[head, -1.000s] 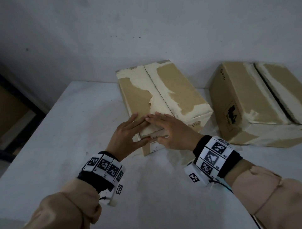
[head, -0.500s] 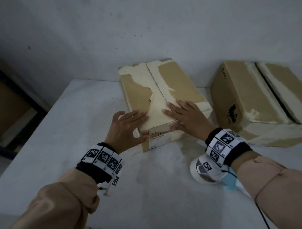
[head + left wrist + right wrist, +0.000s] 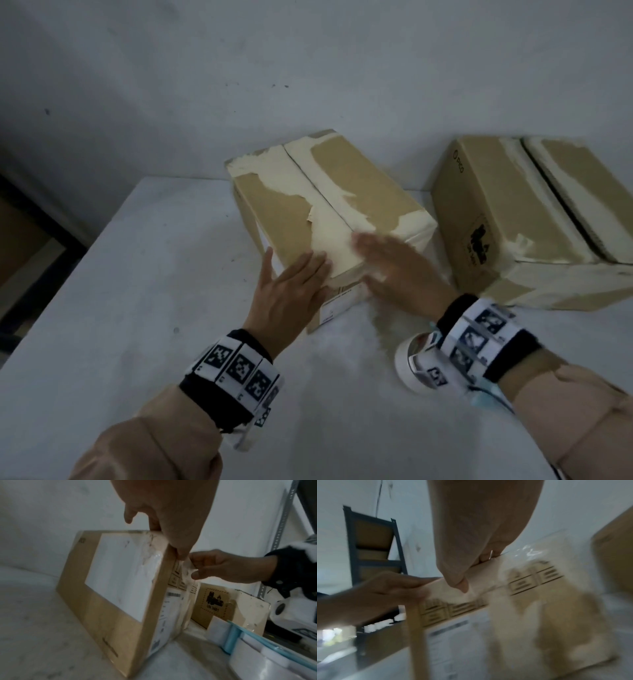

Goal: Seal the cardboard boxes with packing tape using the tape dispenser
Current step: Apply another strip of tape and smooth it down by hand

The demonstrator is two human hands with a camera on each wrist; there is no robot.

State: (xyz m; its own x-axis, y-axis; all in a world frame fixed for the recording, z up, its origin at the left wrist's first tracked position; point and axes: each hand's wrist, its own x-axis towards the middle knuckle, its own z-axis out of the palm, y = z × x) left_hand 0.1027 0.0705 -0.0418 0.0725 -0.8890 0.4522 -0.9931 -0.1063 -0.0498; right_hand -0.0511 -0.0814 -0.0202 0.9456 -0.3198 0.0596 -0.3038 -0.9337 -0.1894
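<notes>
While both hands lie flat on the near box (image 3: 329, 209), left hand (image 3: 287, 294) steadying and right hand (image 3: 397, 270) smoothing its tape, the tape dispenser (image 3: 416, 365) waits under the right wrist.

I can only make out "UN 3481" under a hazard symbol on the second box (image 3: 214, 601), plus "PICO" on its side; the labels on the near box (image 3: 329, 205) are too blurry.

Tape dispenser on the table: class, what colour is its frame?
Light blue; the tape dispenser frame shows best in the left wrist view, holding a white roll.
</notes>
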